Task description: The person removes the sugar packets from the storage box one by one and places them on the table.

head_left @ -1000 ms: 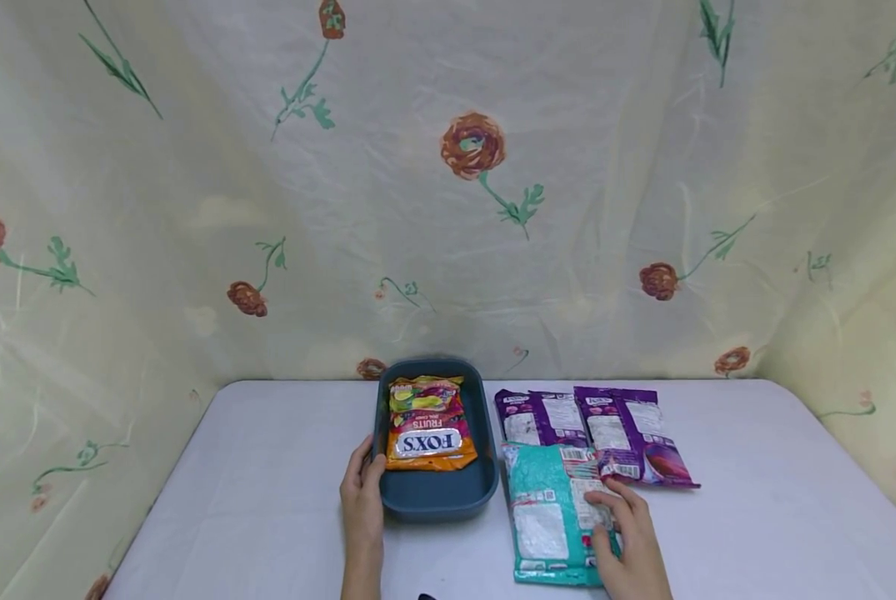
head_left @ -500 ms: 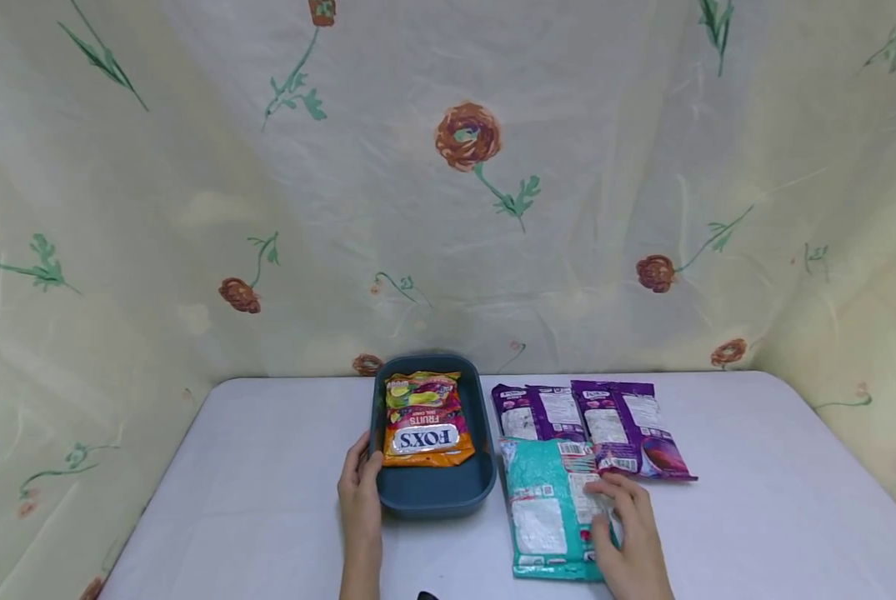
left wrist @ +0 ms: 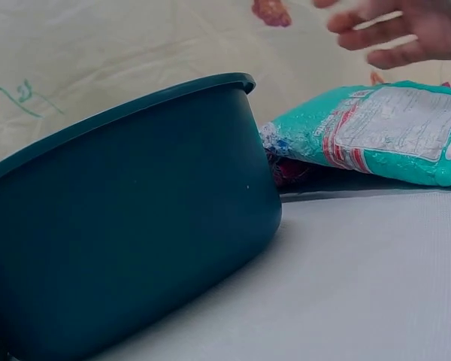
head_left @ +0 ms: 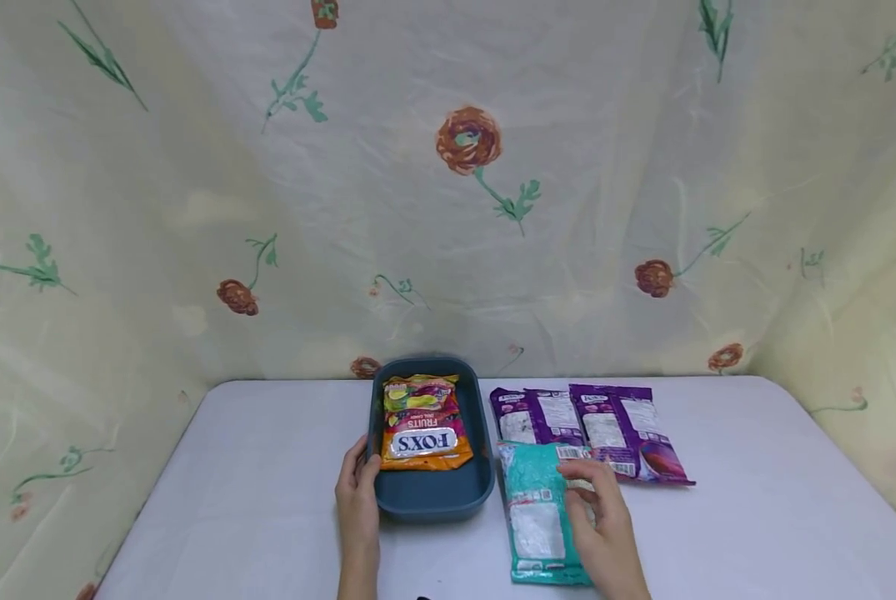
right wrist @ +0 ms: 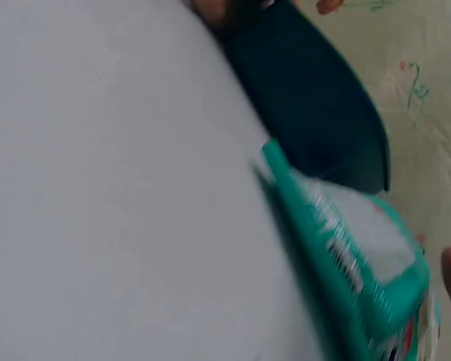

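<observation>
My left hand (head_left: 357,496) grips the left side of a dark blue plastic tub (head_left: 431,495), thumb at the rim and fingers along the outer wall. Inside the tub lies an orange and red bag of Fox's fruit candy (head_left: 425,425). To its right, a teal candy bag (head_left: 538,517) lies partly over purple Fox's candy bags (head_left: 631,437). Above the teal bag hovers my right hand (head_left: 605,525), fingers slightly bent and apart, holding nothing; the left wrist view shows a gap between the fingers (left wrist: 383,34) and the bag (left wrist: 376,131).
All of this rests on a table with a white cover (head_left: 267,492). Behind and at both sides hangs a cream curtain (head_left: 342,192) with a flower print. The tub's right wall stands close to the teal and purple bags.
My right hand has lifted off the teal bag's right side and shifted left over its middle. The left hand stays at the tub. The head view has tilted slightly.
</observation>
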Action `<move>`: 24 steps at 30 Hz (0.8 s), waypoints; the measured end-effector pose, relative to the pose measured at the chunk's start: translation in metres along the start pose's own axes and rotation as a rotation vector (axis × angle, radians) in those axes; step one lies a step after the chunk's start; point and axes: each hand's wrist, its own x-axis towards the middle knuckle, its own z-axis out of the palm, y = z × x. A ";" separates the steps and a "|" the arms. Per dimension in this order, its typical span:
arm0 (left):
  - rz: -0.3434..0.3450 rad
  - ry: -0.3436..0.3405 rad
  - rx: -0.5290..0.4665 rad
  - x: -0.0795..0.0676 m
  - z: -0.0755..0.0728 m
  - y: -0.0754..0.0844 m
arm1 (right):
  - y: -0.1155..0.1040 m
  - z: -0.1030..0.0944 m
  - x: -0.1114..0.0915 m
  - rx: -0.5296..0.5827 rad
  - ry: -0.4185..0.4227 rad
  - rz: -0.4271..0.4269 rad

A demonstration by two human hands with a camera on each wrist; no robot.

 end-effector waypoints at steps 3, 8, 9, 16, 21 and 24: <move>0.003 0.000 0.003 0.000 0.001 0.001 | -0.010 0.009 0.006 0.121 -0.112 -0.001; 0.002 0.000 0.007 0.000 0.001 0.001 | -0.026 0.026 0.017 0.252 -0.295 0.042; -0.001 0.000 0.007 0.000 0.000 0.001 | -0.030 0.029 0.018 0.262 -0.318 0.070; -0.011 0.002 0.001 -0.002 0.001 0.000 | -0.047 0.052 0.024 0.290 -0.463 0.235; -0.008 -0.001 0.009 -0.002 0.001 0.001 | -0.056 0.064 0.030 0.275 -0.482 0.262; -0.008 0.002 0.009 -0.003 0.002 0.002 | -0.061 0.071 0.035 0.252 -0.493 0.279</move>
